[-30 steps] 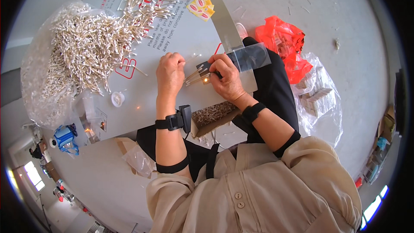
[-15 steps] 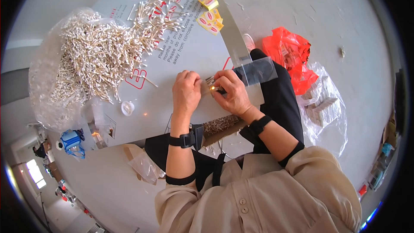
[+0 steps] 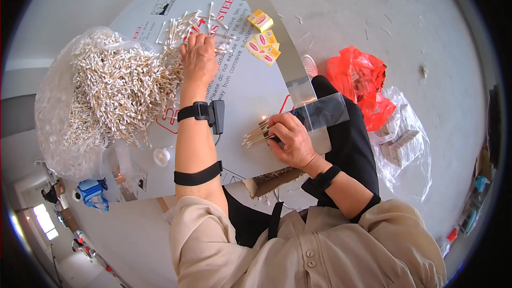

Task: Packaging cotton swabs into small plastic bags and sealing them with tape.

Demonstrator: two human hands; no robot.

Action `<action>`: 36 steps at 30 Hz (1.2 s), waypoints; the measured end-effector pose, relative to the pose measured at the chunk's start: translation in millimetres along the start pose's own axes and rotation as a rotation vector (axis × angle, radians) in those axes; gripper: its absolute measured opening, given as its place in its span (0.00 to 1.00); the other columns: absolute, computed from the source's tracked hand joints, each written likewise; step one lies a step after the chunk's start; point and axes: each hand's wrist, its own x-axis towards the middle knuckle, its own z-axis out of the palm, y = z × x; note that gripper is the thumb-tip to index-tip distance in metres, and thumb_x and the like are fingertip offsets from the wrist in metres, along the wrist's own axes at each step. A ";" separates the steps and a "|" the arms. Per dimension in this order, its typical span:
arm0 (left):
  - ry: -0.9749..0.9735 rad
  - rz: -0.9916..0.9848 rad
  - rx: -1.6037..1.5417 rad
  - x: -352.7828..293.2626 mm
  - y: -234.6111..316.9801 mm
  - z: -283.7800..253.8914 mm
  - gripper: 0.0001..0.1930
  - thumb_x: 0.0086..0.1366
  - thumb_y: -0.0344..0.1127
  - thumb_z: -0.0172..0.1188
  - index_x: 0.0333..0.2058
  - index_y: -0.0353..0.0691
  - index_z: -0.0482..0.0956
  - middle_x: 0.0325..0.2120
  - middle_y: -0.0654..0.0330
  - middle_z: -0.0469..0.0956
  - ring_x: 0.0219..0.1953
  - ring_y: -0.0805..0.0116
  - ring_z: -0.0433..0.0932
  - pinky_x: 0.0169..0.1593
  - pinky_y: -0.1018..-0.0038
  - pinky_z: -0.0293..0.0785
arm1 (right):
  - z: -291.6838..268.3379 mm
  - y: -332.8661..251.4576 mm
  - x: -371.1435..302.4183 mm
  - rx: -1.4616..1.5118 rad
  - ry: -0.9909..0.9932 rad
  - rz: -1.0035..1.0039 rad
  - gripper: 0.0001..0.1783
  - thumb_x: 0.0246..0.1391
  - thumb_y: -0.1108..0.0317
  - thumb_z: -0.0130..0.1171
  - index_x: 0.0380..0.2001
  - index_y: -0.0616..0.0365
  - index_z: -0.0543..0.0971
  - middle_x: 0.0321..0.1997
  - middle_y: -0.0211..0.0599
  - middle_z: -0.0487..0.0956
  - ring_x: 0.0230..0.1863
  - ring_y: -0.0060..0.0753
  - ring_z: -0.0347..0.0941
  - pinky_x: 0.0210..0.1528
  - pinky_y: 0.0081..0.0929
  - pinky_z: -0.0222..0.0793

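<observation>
Clamps a swab bundle (image 3: 254,135) in the right hand (image 3: 293,143), thumb and fingers closed together on it, over the table (image 3: 234,88), well to the right of the pile (image 3: 114,90). Slants along the bundle's long axis, with cotton tips pointing leftward to the pile's near side and a little toward the body; fans slightly at those tips, with the opposite ends hidden under the fingers. Has the left hand (image 3: 200,61) at the pile's right edge, above loose swabs (image 3: 184,25), fingers bent and close together; cannot tell whether gripping any. Shows a clear sheet (image 3: 333,112) beside the right hand, on the side away from the pile, jutting past the table edge. Carries a yellow box (image 3: 260,20) and yellow cards (image 3: 262,47) to the pile's right, and a white cap (image 3: 161,157) near the pile's lower right.
</observation>
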 end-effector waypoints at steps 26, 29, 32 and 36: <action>-0.177 -0.221 -0.403 -68.3 29.1 -35.1 0.07 0.53 0.27 0.65 0.32 0.35 0.79 0.28 0.51 0.78 0.35 0.49 0.77 0.39 0.58 0.72 | 4.1 5.5 -2.0 -0.069 0.016 -0.047 0.09 0.36 0.76 0.60 0.24 0.59 0.72 0.40 0.38 0.74 0.42 0.46 0.72 0.46 0.37 0.70; -0.069 -0.218 -0.436 -74.9 29.4 -33.2 0.07 0.52 0.27 0.66 0.30 0.36 0.78 0.28 0.52 0.77 0.34 0.51 0.77 0.39 0.58 0.72 | 4.1 4.5 -1.3 -0.068 0.015 -0.046 0.09 0.36 0.76 0.60 0.25 0.59 0.72 0.40 0.38 0.74 0.42 0.46 0.72 0.46 0.37 0.69; -0.091 -0.295 -0.470 -92.4 43.0 -44.4 0.07 0.51 0.27 0.66 0.29 0.38 0.77 0.27 0.55 0.75 0.35 0.53 0.76 0.40 0.60 0.72 | 4.0 5.9 -2.0 -0.060 0.022 -0.035 0.09 0.34 0.76 0.58 0.24 0.59 0.71 0.40 0.39 0.74 0.42 0.46 0.71 0.47 0.37 0.69; -0.201 -0.345 -0.591 -122.7 80.6 -64.0 0.07 0.49 0.26 0.66 0.27 0.38 0.76 0.27 0.56 0.75 0.36 0.54 0.75 0.39 0.61 0.72 | 1.3 9.1 -3.4 -0.037 0.050 -0.029 0.09 0.34 0.77 0.58 0.24 0.59 0.71 0.40 0.38 0.75 0.42 0.46 0.71 0.47 0.37 0.69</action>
